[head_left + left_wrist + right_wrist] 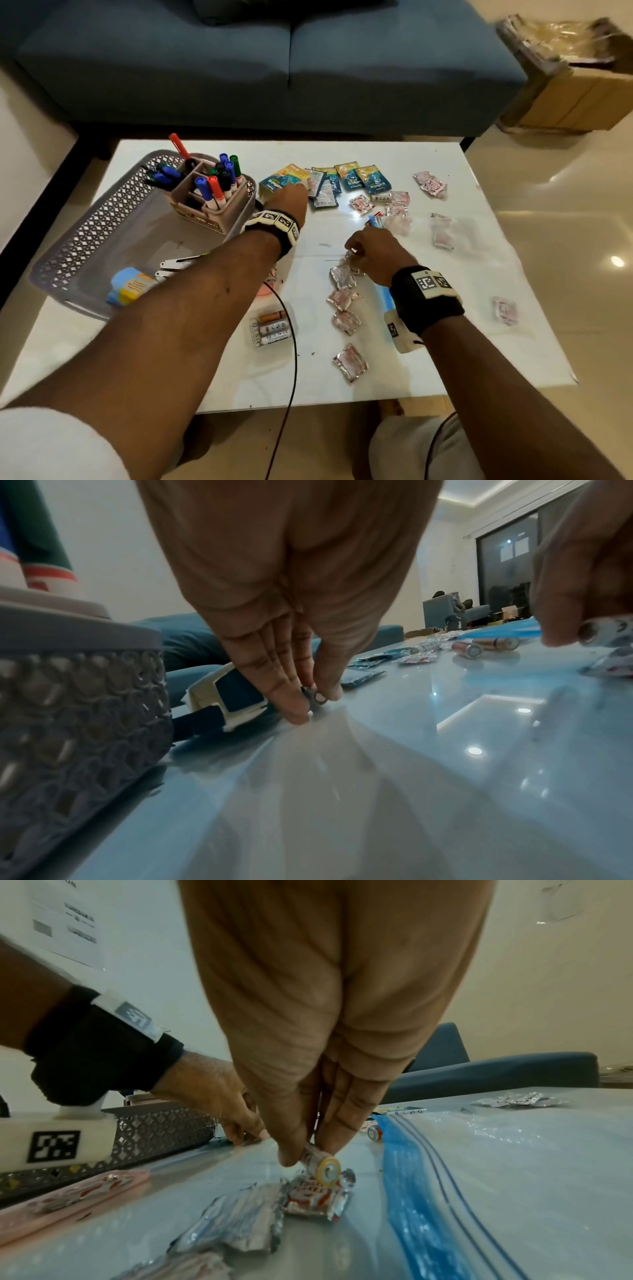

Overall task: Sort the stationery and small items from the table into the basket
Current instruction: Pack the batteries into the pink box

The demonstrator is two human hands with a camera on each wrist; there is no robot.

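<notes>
Sitting at the counter's (479,342) left edge, the perforated grey plastic basket (102,219) already keeps a pen holder (209,202) within easy reach. Beside it the left hand (294,653) pinches a small, thin, flat piece off the glossy surface, while the right hand (329,1069) grips a smooth cylindrical battery (322,1164) above crinkled foil sachets (315,1199), probably bound for the basket

The white glossy table (394,154) carried a grey basket (102,219) at its left edge. Blue sachets (359,178) and a small box (281,181) lay near the far edge — silver foil packets (344,322) ran down the middle toward the near edge. A clear pack of batteries (272,327) sat beside them — a zip bag (479,1177) covered the right side.
</notes>
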